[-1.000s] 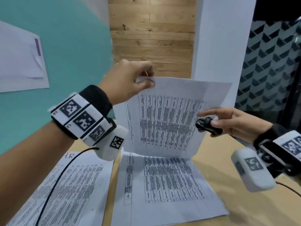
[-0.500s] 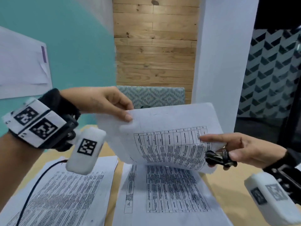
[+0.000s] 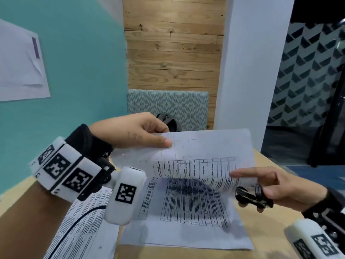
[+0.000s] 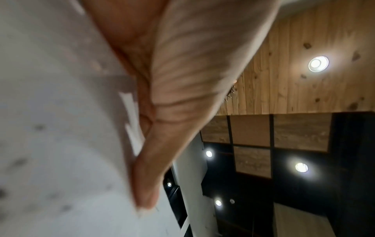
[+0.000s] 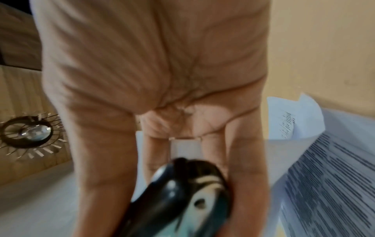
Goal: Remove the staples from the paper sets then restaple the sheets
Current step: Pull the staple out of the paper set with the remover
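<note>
My left hand (image 3: 149, 136) pinches the top left corner of a printed sheet (image 3: 201, 157) between thumb and fingers and holds it curved above the table. In the left wrist view the thumb (image 4: 148, 189) presses on the white paper (image 4: 61, 144). My right hand (image 3: 265, 186) grips a black staple remover (image 3: 250, 198) in its lower fingers, while its forefinger lies straight on the sheet's right edge. The staple remover (image 5: 182, 192) shows close up in the right wrist view. Another printed sheet (image 3: 186, 212) lies flat on the wooden table (image 3: 276, 230) beneath.
A further printed set (image 3: 82, 228) lies at the left with a black cable (image 3: 74, 223) across it. A patterned chair back (image 3: 168, 105) stands behind the table, with a dark object (image 3: 168, 120) in front of it. A white pillar (image 3: 252, 71) rises at right.
The lifted sheet has come down from upright to nearly level over the table. Both hands have lowered with it, and the right hand still holds the staple remover.
</note>
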Demonstrator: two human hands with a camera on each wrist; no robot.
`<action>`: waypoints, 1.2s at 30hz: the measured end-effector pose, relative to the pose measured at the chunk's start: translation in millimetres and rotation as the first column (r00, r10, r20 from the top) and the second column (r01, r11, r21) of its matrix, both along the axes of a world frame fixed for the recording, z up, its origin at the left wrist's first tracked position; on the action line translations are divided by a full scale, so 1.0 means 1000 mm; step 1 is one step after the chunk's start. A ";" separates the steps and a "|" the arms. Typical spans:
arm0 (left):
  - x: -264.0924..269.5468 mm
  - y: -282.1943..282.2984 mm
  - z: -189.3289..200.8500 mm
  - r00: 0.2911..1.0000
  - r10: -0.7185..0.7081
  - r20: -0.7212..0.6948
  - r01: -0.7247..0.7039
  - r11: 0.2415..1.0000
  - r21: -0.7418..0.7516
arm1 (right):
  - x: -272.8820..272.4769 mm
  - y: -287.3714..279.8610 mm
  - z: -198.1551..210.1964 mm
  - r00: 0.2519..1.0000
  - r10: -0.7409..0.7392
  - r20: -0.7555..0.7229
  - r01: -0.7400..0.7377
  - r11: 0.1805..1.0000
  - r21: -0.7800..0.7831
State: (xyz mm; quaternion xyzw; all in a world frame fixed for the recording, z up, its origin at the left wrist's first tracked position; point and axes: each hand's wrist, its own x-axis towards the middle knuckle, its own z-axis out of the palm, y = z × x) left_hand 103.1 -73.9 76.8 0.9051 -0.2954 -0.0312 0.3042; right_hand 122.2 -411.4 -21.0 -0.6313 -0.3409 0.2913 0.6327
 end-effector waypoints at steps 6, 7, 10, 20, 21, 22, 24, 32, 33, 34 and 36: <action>0.005 0.001 -0.021 0.993 -0.054 -0.103 0.034 0.982 -0.186 | -0.038 -0.006 0.062 0.752 -0.470 0.463 0.548 0.835 -0.042; 0.006 0.000 -0.024 0.991 -0.063 -0.115 0.039 0.980 -0.197 | -0.043 -0.003 0.073 0.662 -0.495 0.563 0.603 0.798 -0.006; 0.008 -0.004 -0.031 0.984 -0.081 -0.158 0.046 0.975 -0.215 | -0.056 0.017 0.092 0.403 -0.479 0.780 0.707 0.704 0.067; 0.008 -0.016 -0.045 0.960 -0.137 -0.244 0.052 0.944 -0.325 | -0.053 0.112 0.064 0.001 0.017 1.000 0.768 0.641 -0.011; 0.008 -0.016 -0.045 0.956 -0.145 -0.257 0.052 0.941 -0.335 | -0.052 0.115 0.062 -0.026 0.036 0.999 0.770 0.637 -0.003; 0.008 -0.017 -0.046 0.951 -0.152 -0.270 0.052 0.937 -0.346 | -0.051 0.117 0.060 -0.040 0.045 0.998 0.762 0.648 0.001; 0.008 -0.018 -0.046 0.941 -0.165 -0.294 0.047 0.927 -0.372 | -0.049 0.119 0.057 -0.044 0.051 0.998 0.728 0.686 -0.003; 0.010 -0.024 -0.048 0.878 -0.216 -0.426 -0.008 0.885 -0.465 | -0.044 0.117 0.054 0.023 0.041 0.999 0.660 0.750 -0.046; 0.010 -0.024 -0.048 0.871 -0.215 -0.442 -0.019 0.884 -0.468 | -0.044 0.117 0.054 0.037 0.034 0.999 0.655 0.754 -0.050; 0.010 -0.024 -0.048 0.864 -0.218 -0.454 -0.030 0.878 -0.478 | -0.044 0.117 0.054 0.045 0.033 0.998 0.649 0.759 -0.054; 0.010 -0.025 -0.048 0.851 -0.234 -0.470 -0.047 0.858 -0.512 | -0.045 0.117 0.055 0.040 0.036 0.999 0.632 0.773 -0.054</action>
